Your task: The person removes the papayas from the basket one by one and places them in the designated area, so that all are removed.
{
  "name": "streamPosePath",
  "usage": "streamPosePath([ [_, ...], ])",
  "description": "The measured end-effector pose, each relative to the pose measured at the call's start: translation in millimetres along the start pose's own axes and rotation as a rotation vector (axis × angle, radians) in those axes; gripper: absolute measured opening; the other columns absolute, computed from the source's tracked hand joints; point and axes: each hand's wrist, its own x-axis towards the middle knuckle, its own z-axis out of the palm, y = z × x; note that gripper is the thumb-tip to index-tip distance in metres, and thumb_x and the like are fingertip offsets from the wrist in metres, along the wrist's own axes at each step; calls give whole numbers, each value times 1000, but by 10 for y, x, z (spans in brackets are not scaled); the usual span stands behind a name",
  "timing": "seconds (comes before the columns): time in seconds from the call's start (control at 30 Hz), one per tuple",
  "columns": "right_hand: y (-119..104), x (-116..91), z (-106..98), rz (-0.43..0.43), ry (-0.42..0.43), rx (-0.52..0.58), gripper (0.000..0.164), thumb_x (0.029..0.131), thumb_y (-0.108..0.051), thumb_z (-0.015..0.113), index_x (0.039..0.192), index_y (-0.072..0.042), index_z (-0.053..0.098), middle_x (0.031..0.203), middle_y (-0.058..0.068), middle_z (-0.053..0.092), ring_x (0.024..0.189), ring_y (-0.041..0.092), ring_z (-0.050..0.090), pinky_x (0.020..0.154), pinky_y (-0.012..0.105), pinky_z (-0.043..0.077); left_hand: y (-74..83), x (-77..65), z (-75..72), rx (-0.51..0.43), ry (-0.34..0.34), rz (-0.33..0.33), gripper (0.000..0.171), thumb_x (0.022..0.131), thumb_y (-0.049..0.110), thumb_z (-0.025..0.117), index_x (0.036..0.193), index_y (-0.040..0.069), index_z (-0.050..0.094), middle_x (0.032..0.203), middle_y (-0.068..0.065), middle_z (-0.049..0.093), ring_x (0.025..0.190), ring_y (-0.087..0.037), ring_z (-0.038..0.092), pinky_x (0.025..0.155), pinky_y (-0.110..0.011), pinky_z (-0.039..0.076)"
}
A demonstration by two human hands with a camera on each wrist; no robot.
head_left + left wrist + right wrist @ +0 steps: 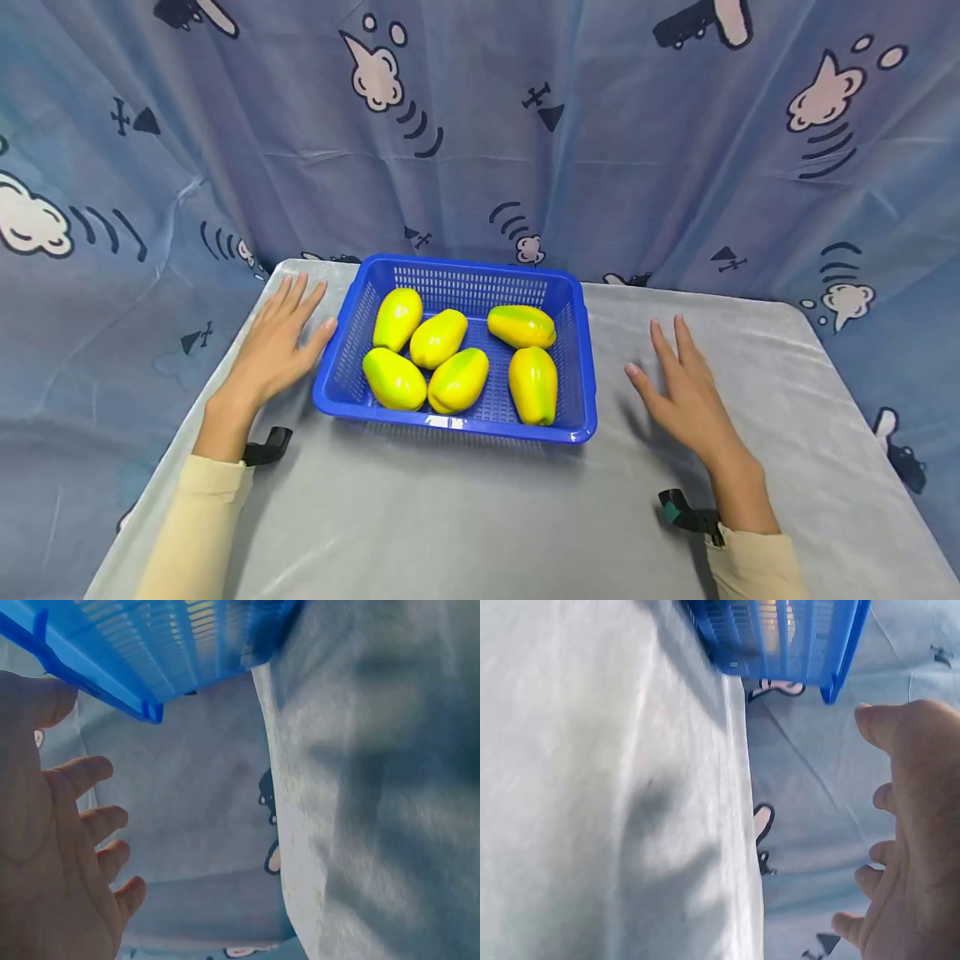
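Pale tabletop (450, 517), blue basket (495, 428) of yellow fruit (458, 381), hands (273, 350) (688, 400) apart on either side, splayed

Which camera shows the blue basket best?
The head view: the whole blue basket fits in the picture, with six yellow fruits inside. Both wrist views show only part of it from below, cut off by the top edge.

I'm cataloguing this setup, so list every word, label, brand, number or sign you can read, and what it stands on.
None can be read.
Blue basket: pale patch on its front rim, too small to tell whether label or glare.
Yellow fruits: no lettering visible.
Patterned curtain: cartoon drawings, no legible letters or numbers.
Black wrist devices: no legible marking.
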Motion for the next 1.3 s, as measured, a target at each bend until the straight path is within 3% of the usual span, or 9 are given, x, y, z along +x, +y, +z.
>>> streamPosePath([
  [0.2,-249,64,-118,-30,-10,-10,80,107,-49,58,170,-17,22,179,19,6,157,59,22,114,86,26,71,74,27,-93,-20,27,72,110,52,46,170,21,22,177,-15,21,165,-43,16,131,-69,16],
  [0.33,-407,95,-188,-68,-35,-19,78,106,-48,61,169,-17,27,177,20,15,154,57,31,114,83,32,119,101,37,-197,-55,-30,71,111,54,42,171,27,15,175,-17,26,156,-48,37,123,-71,34],
  [0.47,-569,127,-256,-119,-64,-24,75,105,-42,65,167,-14,33,175,21,21,153,56,34,115,81,32,164,151,62,-316,-82,-106,76,111,53,41,172,22,8,170,-24,35,144,-51,51,115,-70,44],
  [0.6,-732,169,-312,-163,-93,-18,72,104,-38,67,165,-12,37,175,20,25,155,52,33,116,80,34,166,183,86,-451,-114,-173,80,111,52,46,172,15,11,166,-27,39,149,-52,46,119,-69,41],
  [0.77,-898,207,-310,-196,-151,-53,71,104,-40,66,164,-12,39,173,20,28,155,49,35,117,76,36,138,165,113,-609,-157,-191,72,111,42,50,167,4,25,165,-30,39,151,-51,43,124,-64,38],
  [0.87,-968,256,-288,-223,-151,-100,69,104,-40,66,162,-10,43,172,21,32,153,49,38,118,74,38,124,165,120,-679,-202,-199,68,113,39,48,165,0,28,163,-30,41,145,-44,50,120,-48,48],
  [1.03,-1097,356,-296,-279,-157,-147,65,104,-38,66,158,-7,48,168,22,38,151,45,42,118,70,42,124,182,115,-801,-253,-228,69,113,41,47,165,-1,29,160,-29,44,121,-14,61,93,-15,55],
  [1.13,-1172,406,-310,-303,-201,-134,63,104,-37,66,157,-5,50,166,22,41,150,44,44,118,67,44,131,183,123,-855,-273,-241,69,112,42,47,164,-1,31,156,-29,46,107,-2,63,88,-15,57],
  [1.3,-1281,482,-326,-316,-286,-111,60,104,-32,67,154,-4,53,159,23,48,143,44,53,115,64,49,140,167,154,-909,-308,-252,69,113,43,44,164,-2,30,149,-27,49,103,-2,67,89,-21,61],
])
